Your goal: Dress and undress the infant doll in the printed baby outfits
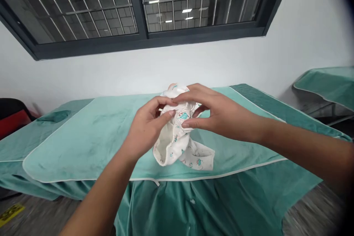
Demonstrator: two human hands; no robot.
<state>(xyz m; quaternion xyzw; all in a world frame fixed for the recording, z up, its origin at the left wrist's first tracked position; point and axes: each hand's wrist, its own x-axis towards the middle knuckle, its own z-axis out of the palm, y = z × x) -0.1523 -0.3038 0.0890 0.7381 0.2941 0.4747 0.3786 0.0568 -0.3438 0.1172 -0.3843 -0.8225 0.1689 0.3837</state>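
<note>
A white baby garment [177, 136] with small teal and red prints is bunched up above the middle of the teal bed cover. One side hangs in an open loop showing its plain inside, and a tube like a sleeve or leg points lower right. My left hand [149, 123] pinches the cloth from the left, thumb in front. From the right, my right hand [211, 108] has its thumb and fingers curved round the upper part, fingertips meeting those of my left hand. A small skin-coloured bit [172, 86] peeks out at the top; what it belongs to is hidden.
The bed [69, 140] has a light teal cover with white piping and a darker skirt. Behind it are a white wall [166, 66] and a barred window [143, 40]. A red and black chair [13, 121] stands left; another teal bed [329, 83] is at right.
</note>
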